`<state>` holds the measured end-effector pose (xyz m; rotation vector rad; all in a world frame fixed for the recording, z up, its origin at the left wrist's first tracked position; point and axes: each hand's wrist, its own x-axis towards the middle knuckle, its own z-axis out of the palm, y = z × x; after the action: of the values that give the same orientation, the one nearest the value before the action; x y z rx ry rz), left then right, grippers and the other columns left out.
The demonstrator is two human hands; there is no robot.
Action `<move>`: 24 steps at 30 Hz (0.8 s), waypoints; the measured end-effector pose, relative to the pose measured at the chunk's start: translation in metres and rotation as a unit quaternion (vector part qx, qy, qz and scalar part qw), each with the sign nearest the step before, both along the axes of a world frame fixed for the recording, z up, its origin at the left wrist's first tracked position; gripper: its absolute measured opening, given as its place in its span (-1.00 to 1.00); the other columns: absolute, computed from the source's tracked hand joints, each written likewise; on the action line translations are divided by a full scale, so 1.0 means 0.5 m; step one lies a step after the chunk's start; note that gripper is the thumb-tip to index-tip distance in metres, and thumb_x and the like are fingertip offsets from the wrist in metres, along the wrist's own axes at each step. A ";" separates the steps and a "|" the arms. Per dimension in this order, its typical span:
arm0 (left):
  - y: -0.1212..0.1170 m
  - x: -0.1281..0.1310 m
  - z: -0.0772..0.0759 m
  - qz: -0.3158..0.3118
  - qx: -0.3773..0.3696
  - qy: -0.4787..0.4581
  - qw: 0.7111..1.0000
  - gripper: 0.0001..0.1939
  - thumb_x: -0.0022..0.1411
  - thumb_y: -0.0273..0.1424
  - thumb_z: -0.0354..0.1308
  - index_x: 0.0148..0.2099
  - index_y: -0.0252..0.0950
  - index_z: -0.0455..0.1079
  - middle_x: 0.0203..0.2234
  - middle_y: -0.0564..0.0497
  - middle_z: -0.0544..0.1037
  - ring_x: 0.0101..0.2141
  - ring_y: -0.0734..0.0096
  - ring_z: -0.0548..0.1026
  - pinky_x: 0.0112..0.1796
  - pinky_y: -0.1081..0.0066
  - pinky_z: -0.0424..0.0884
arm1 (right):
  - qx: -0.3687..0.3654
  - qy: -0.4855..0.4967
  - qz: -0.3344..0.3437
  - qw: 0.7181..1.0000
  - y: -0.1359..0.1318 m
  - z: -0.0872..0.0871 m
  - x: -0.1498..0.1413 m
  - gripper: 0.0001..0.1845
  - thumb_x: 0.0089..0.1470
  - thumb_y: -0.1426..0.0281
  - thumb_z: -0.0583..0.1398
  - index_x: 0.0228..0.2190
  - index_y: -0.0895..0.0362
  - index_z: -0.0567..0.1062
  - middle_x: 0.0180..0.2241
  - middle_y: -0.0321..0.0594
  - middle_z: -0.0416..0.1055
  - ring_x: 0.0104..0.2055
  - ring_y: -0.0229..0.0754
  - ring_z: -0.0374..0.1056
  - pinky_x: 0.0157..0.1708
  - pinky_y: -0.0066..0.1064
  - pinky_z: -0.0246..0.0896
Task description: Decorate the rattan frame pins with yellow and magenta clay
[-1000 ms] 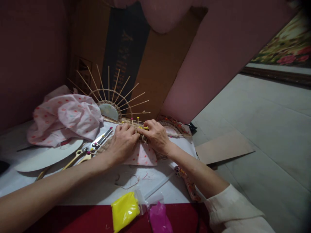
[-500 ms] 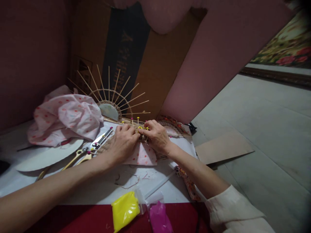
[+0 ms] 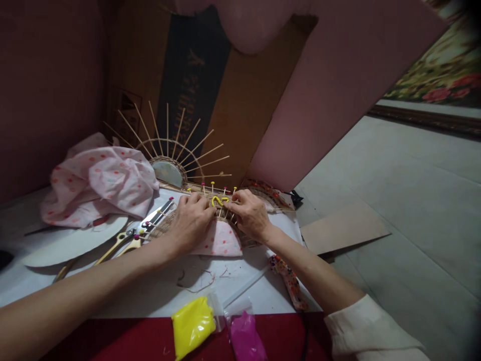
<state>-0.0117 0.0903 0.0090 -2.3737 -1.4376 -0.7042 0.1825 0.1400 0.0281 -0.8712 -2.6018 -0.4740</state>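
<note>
A woven fan-like piece with spotted pink cloth lies on the white surface, stick tips along its edge capped with yellow and magenta balls. My left hand is closed on its middle, fingers curled over the weave. A wavy yellow strand, seemingly soft clay, rests on the weave between my hands. My right hand is closed, thumb and index finger pinching at the strand's right end; its fingertips are partly hidden.
Behind stands a half-round woven frame with spread sticks against a cardboard box. Left are crumpled spotted cloth, scissors and an oval white board. In front lie yellow and magenta clay bags.
My right hand has shifted slightly right and down, uncovering more of the yellow strand and some capped stick tips behind it. My left hand stays in place.
</note>
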 end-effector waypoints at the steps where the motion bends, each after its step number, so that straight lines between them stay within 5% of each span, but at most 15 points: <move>1: 0.000 0.000 0.000 0.002 -0.002 0.003 1.000 -0.83 0.20 -0.45 0.07 -0.18 -0.24 0.47 -0.37 -0.12 0.50 -0.25 0.05 0.30 -0.31 0.18 0.15 | 0.000 -0.002 0.000 1.000 0.001 0.000 0.001 -0.64 0.01 0.58 0.12 -0.16 0.07 0.50 -0.21 -0.09 0.29 -0.16 -0.09 0.15 -0.25 -0.31 0.11; 24: -0.002 0.003 0.002 0.008 -0.014 0.017 1.000 -0.81 0.22 -0.45 0.06 -0.17 -0.26 0.47 -0.35 -0.10 0.50 -0.22 0.01 0.31 -0.30 0.14 0.18 | 0.022 -0.056 -0.052 0.997 0.003 0.015 -0.024 -0.72 0.12 0.50 0.09 -0.13 0.08 0.46 -0.24 -0.08 0.30 -0.20 -0.07 0.12 -0.30 -0.32 0.05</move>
<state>-0.0103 0.0894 0.0099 -2.3813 -1.4599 -0.6421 0.1708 0.1414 0.0356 -0.9970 -2.6435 -0.6226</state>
